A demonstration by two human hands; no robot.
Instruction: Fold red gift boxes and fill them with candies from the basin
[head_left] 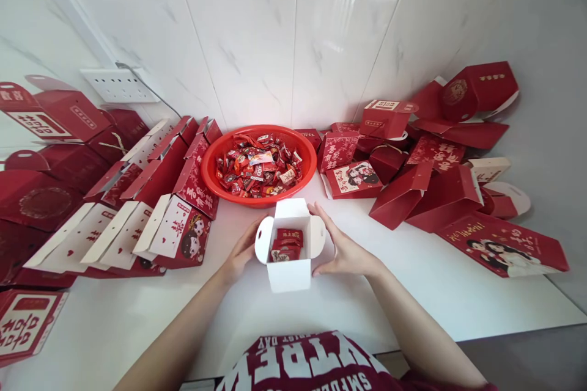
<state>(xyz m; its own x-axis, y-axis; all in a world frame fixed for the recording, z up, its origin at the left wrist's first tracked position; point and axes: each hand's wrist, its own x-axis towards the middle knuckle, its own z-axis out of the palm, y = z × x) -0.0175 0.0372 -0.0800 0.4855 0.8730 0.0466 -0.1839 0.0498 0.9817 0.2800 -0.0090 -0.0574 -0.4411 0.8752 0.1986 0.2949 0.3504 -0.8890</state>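
A small candy box point(290, 275) stands in front of me with its white inner flaps folded outward and its top uncovered. Several red-wrapped candies point(287, 244) lie inside it. My left hand point(242, 252) holds the box's left side, its fingertips partly hidden behind the rounded flap. On the other side, my right hand point(345, 248) curves around the box, fingers towards the back and thumb near the front. Just behind the box is a red plastic basket point(259, 200) filled with wrapped candies point(257, 165).
Red and white boxes point(172, 226) stand in rows at the left, beside more red boxes point(41, 201). A loose pile of red boxes point(440, 195) covers the right side. A tiled wall point(252, 43) with a socket panel point(119, 85) backs the white table point(339, 311).
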